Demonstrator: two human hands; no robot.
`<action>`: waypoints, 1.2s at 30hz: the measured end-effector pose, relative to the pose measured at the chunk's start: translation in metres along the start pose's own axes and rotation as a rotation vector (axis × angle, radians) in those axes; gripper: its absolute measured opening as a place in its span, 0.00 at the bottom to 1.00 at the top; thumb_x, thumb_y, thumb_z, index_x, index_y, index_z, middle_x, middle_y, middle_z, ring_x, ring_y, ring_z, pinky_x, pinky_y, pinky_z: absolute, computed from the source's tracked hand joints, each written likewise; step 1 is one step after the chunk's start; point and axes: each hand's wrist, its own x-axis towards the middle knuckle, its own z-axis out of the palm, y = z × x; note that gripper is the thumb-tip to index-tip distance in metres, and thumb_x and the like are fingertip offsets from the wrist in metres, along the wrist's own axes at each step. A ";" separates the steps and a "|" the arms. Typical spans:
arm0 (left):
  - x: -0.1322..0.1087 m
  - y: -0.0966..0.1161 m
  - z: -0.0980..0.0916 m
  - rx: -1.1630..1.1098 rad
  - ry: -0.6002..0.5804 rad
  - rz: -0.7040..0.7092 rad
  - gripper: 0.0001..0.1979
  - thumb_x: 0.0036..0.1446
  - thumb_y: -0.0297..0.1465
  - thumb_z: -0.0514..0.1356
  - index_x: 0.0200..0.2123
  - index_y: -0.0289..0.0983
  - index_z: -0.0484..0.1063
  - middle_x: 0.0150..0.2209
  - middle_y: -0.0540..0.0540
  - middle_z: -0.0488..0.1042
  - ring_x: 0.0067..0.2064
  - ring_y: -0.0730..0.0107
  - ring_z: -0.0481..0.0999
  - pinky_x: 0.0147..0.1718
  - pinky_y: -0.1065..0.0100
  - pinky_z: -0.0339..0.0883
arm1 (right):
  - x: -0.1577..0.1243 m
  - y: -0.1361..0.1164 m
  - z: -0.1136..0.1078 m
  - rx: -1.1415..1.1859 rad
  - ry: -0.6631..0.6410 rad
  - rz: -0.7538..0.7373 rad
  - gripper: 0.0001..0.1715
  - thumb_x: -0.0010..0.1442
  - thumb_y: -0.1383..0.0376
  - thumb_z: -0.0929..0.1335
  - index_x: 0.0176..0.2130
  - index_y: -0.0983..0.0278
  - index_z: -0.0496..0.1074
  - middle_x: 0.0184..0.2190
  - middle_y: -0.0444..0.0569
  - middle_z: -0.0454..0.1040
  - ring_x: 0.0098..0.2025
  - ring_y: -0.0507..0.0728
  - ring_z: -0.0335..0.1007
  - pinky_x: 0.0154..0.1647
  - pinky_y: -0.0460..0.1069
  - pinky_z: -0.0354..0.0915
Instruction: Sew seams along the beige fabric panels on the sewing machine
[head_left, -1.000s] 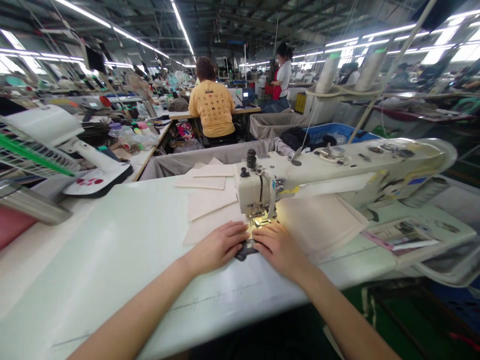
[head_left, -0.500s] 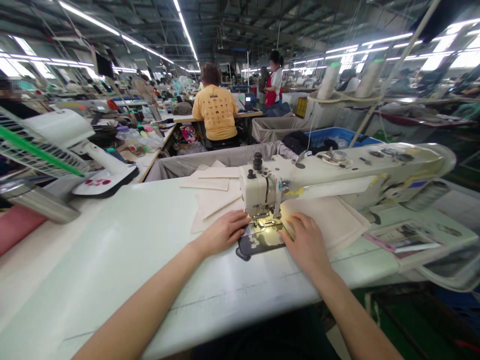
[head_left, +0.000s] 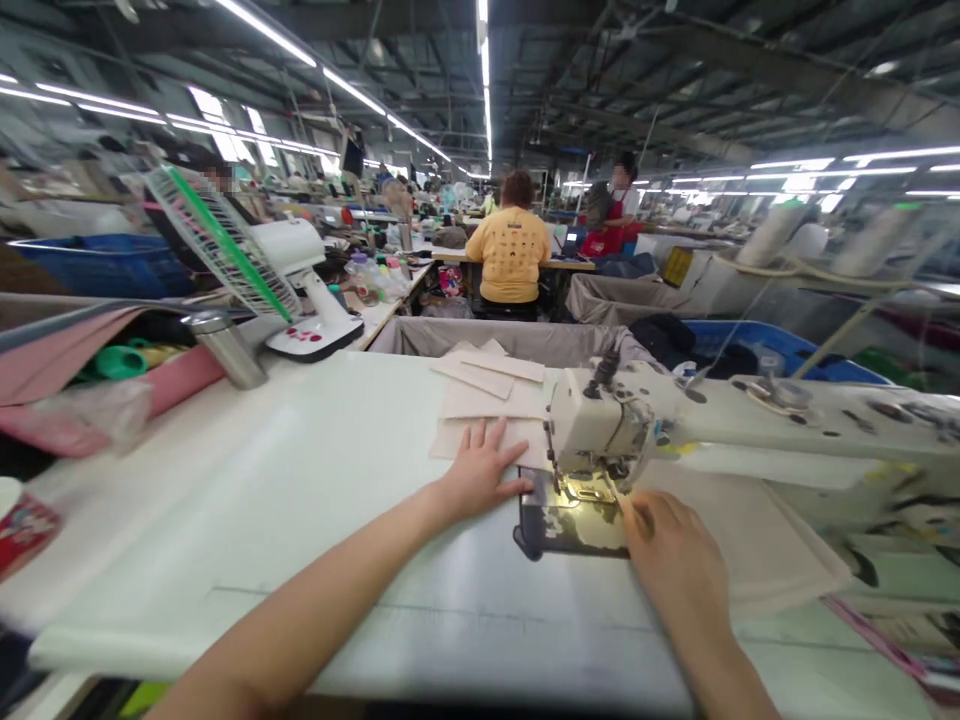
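My left hand (head_left: 480, 472) lies flat with spread fingers, its fingertips on pale beige fabric pieces (head_left: 487, 400) stacked beside the sewing machine head (head_left: 600, 420). My right hand (head_left: 667, 545), slightly blurred, curls onto the right edge of a dark camouflage-patterned fabric piece (head_left: 574, 525). That piece lies under the lit presser foot (head_left: 589, 488), and the machine head hides its far part. A large beige cloth (head_left: 772, 545) lies to the right of my right hand.
The white work table (head_left: 225, 560) runs left to a fan (head_left: 300, 280) and a steel flask (head_left: 225, 345). Behind it stands a grey fabric bin (head_left: 510, 342), with a blue crate (head_left: 750, 350) to the right. A co-worker in a yellow shirt (head_left: 511, 250) sits beyond.
My hands have spread apart, uncovering more of the dark fabric. My left hand has moved left, and my right hand has moved right. The view has turned left, shifting the machine rightward in the picture.
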 end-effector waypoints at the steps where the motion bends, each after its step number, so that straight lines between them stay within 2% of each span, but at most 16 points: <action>1: 0.003 -0.007 -0.003 -0.013 0.009 -0.005 0.33 0.62 0.55 0.56 0.66 0.49 0.62 0.73 0.38 0.44 0.71 0.28 0.43 0.63 0.31 0.43 | 0.000 0.000 0.000 -0.004 0.002 -0.004 0.19 0.70 0.53 0.58 0.36 0.61 0.68 0.34 0.52 0.75 0.37 0.62 0.71 0.40 0.55 0.64; 4: 0.014 -0.027 -0.014 -0.032 0.039 -0.008 0.24 0.69 0.48 0.50 0.60 0.46 0.71 0.71 0.38 0.50 0.70 0.34 0.50 0.61 0.32 0.50 | 0.000 0.001 0.002 -0.040 0.016 -0.017 0.24 0.69 0.46 0.57 0.37 0.61 0.67 0.35 0.54 0.76 0.37 0.64 0.71 0.37 0.56 0.64; 6: 0.021 -0.034 -0.020 -0.025 0.059 -0.009 0.19 0.71 0.41 0.49 0.52 0.42 0.76 0.66 0.38 0.61 0.66 0.43 0.60 0.61 0.42 0.57 | 0.000 0.002 0.003 -0.055 0.023 -0.032 0.26 0.69 0.45 0.55 0.36 0.61 0.67 0.34 0.55 0.76 0.36 0.64 0.71 0.35 0.56 0.64; 8: 0.025 -0.036 -0.023 -0.010 0.080 -0.014 0.15 0.68 0.36 0.52 0.46 0.39 0.77 0.57 0.38 0.70 0.60 0.50 0.68 0.58 0.51 0.63 | 0.000 0.003 0.004 -0.049 0.030 -0.041 0.27 0.70 0.45 0.54 0.35 0.60 0.66 0.33 0.55 0.75 0.34 0.64 0.71 0.35 0.56 0.64; 10: 0.027 -0.035 -0.025 0.005 0.087 -0.004 0.12 0.64 0.35 0.58 0.45 0.38 0.76 0.51 0.38 0.73 0.55 0.51 0.71 0.55 0.54 0.65 | 0.000 0.004 0.005 -0.025 0.034 -0.043 0.28 0.70 0.45 0.53 0.34 0.60 0.66 0.32 0.55 0.75 0.34 0.64 0.71 0.35 0.56 0.64; 12: 0.027 -0.032 -0.027 0.013 0.070 0.020 0.17 0.58 0.39 0.64 0.49 0.38 0.74 0.51 0.39 0.73 0.54 0.50 0.72 0.54 0.54 0.66 | -0.001 0.005 0.004 0.011 0.032 -0.040 0.29 0.70 0.43 0.53 0.35 0.60 0.67 0.33 0.55 0.75 0.35 0.64 0.71 0.36 0.56 0.64; 14: 0.026 -0.032 -0.028 0.014 0.040 0.045 0.28 0.53 0.43 0.68 0.54 0.39 0.72 0.54 0.38 0.71 0.55 0.50 0.72 0.55 0.55 0.65 | 0.000 0.007 0.004 0.054 0.017 -0.030 0.31 0.69 0.42 0.54 0.34 0.60 0.67 0.33 0.54 0.76 0.35 0.64 0.72 0.37 0.56 0.64; 17: 0.027 -0.034 -0.029 0.015 0.003 0.049 0.38 0.49 0.47 0.70 0.61 0.39 0.67 0.60 0.36 0.67 0.60 0.47 0.68 0.58 0.54 0.62 | 0.000 0.009 0.003 0.103 -0.016 -0.004 0.31 0.69 0.41 0.54 0.34 0.60 0.68 0.34 0.54 0.76 0.36 0.63 0.72 0.39 0.56 0.65; 21: 0.029 -0.040 -0.026 0.033 -0.025 0.025 0.38 0.52 0.51 0.67 0.61 0.38 0.66 0.68 0.32 0.56 0.67 0.41 0.58 0.62 0.46 0.55 | 0.000 0.011 0.003 0.116 -0.013 -0.004 0.31 0.69 0.42 0.55 0.35 0.60 0.69 0.35 0.54 0.77 0.36 0.64 0.72 0.39 0.57 0.65; 23: 0.024 -0.039 -0.025 0.049 -0.032 0.021 0.37 0.54 0.52 0.65 0.61 0.37 0.66 0.69 0.31 0.55 0.69 0.40 0.55 0.62 0.44 0.53 | 0.000 0.012 0.004 0.119 -0.009 -0.001 0.30 0.69 0.42 0.56 0.35 0.61 0.70 0.35 0.56 0.78 0.37 0.64 0.73 0.40 0.57 0.66; 27: -0.008 -0.014 -0.027 0.104 -0.043 0.057 0.34 0.56 0.51 0.64 0.58 0.35 0.67 0.64 0.29 0.63 0.65 0.38 0.61 0.60 0.44 0.55 | -0.005 0.007 -0.002 0.184 0.048 -0.014 0.27 0.69 0.46 0.58 0.39 0.63 0.73 0.39 0.58 0.79 0.41 0.65 0.74 0.44 0.60 0.69; 29: -0.031 0.007 -0.028 0.187 -0.041 0.106 0.31 0.55 0.52 0.64 0.50 0.33 0.72 0.54 0.30 0.71 0.56 0.40 0.70 0.54 0.48 0.63 | -0.012 -0.003 -0.009 0.252 0.104 -0.042 0.21 0.69 0.51 0.61 0.41 0.63 0.73 0.41 0.57 0.79 0.44 0.65 0.75 0.48 0.60 0.70; 31: -0.053 0.028 -0.025 0.212 -0.046 0.201 0.30 0.54 0.55 0.63 0.45 0.34 0.73 0.48 0.33 0.74 0.51 0.42 0.72 0.50 0.49 0.65 | -0.020 -0.019 -0.015 0.345 0.114 -0.081 0.13 0.69 0.57 0.64 0.41 0.61 0.74 0.41 0.55 0.79 0.45 0.63 0.75 0.49 0.59 0.71; 32: -0.061 0.036 -0.021 0.194 -0.039 0.256 0.30 0.54 0.56 0.62 0.46 0.35 0.72 0.49 0.34 0.74 0.52 0.43 0.72 0.52 0.49 0.64 | -0.024 -0.028 -0.017 0.396 0.092 -0.107 0.11 0.69 0.59 0.64 0.42 0.61 0.74 0.42 0.54 0.79 0.45 0.62 0.76 0.49 0.59 0.72; 34: -0.071 0.047 -0.012 0.124 -0.001 0.364 0.32 0.57 0.55 0.60 0.54 0.36 0.69 0.57 0.34 0.70 0.60 0.42 0.67 0.60 0.47 0.58 | -0.033 -0.043 -0.019 0.479 0.018 -0.169 0.10 0.68 0.62 0.64 0.45 0.60 0.74 0.44 0.54 0.79 0.47 0.61 0.76 0.51 0.58 0.73; 36: -0.074 0.051 -0.002 0.046 0.006 0.451 0.33 0.62 0.49 0.58 0.64 0.38 0.61 0.67 0.36 0.60 0.68 0.44 0.58 0.66 0.47 0.49 | -0.039 -0.053 -0.017 0.506 -0.069 -0.221 0.12 0.68 0.63 0.64 0.48 0.60 0.75 0.47 0.54 0.79 0.51 0.62 0.75 0.54 0.59 0.73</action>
